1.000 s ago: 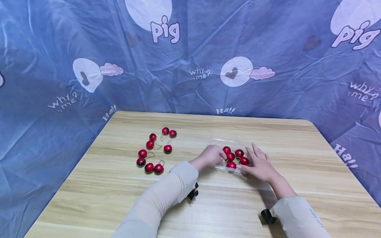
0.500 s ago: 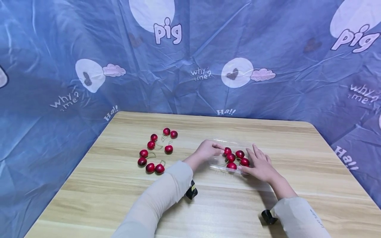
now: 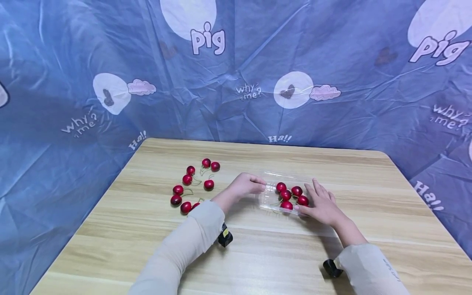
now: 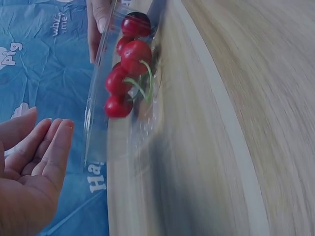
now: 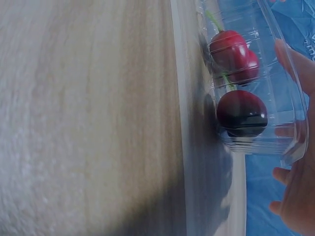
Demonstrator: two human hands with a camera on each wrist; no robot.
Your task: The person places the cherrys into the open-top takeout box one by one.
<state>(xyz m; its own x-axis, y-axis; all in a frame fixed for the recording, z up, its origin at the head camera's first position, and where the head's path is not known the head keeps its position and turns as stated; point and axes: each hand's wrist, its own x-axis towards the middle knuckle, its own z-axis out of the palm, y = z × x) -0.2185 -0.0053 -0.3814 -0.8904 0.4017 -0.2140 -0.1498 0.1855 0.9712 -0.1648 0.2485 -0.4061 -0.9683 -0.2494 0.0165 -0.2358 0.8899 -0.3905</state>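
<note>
A clear plastic tray [image 3: 266,200] lies on the wooden table [image 3: 287,254] and holds several red cherries [image 3: 285,195]. My left hand [image 3: 258,186] hovers just left of the tray with relaxed fingers and holds nothing; the left wrist view shows its empty palm [image 4: 34,162] beside the tray [image 4: 96,132] and the cherries [image 4: 135,54]. My right hand [image 3: 313,198] rests with straight fingers against the tray's right side, thumb at the front edge. In the right wrist view the right hand's fingers [image 5: 295,196] touch the tray wall [image 5: 285,123] next to a dark cherry [image 5: 241,110].
Several loose cherries [image 3: 187,179] with green stems lie scattered on the table left of my left hand. A blue printed cloth [image 3: 236,73] hangs around the back and sides of the table. Black wrist mounts [image 3: 225,238] sit under both sleeves.
My left hand has drawn back to the left, from over the cherries in the tray to just outside its left edge. The right hand and tray stay put.
</note>
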